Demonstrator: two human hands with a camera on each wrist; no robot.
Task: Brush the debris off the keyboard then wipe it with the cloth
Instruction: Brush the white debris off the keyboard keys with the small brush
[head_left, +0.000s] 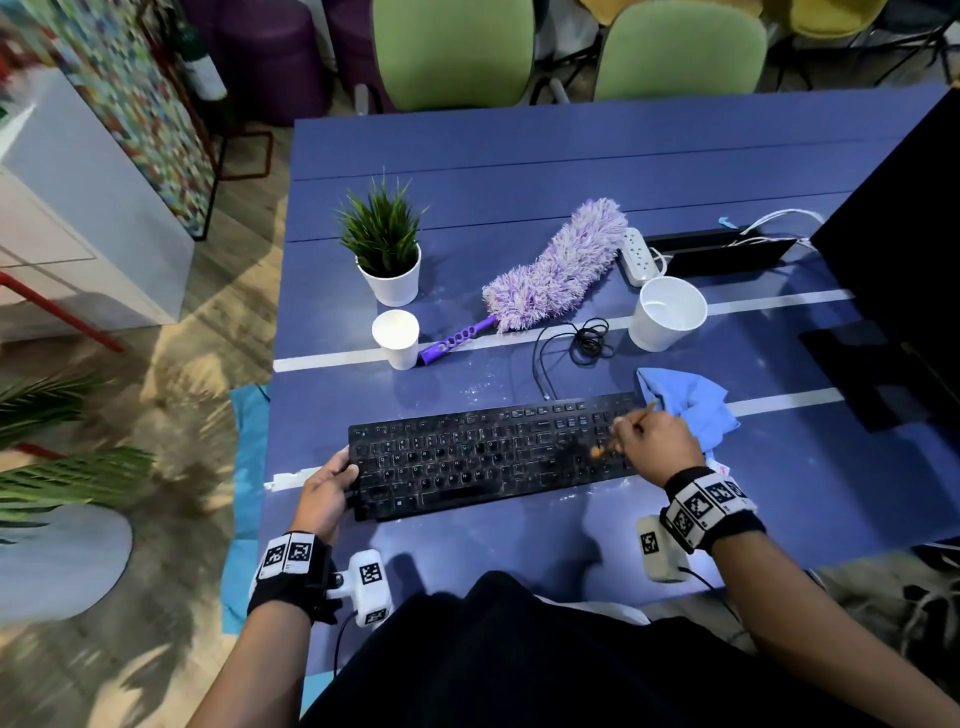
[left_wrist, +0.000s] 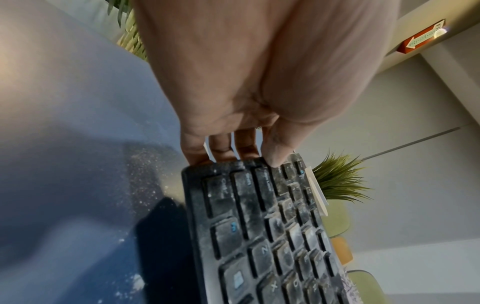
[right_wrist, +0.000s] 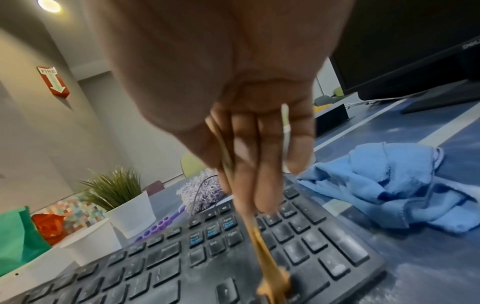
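Two hands work a dusty black keyboard (head_left: 493, 457): the right hand (head_left: 652, 441), fingers curled around a thin wooden-handled brush (right_wrist: 270, 275), sets its tan bristles on the keys near the keyboard's right end, while the left hand (head_left: 324, 486) grips the keyboard's left edge, thumb on top and fingers (left_wrist: 221, 148) wrapped beneath. A crumpled blue cloth (head_left: 688, 402) lies just beyond the keyboard's right end, touching its far corner. Pale debris speckles the blue table (head_left: 571, 156) around the keyboard. Behind the keyboard sit a purple duster (head_left: 556, 267), two white cups and a potted plant (head_left: 384, 244).
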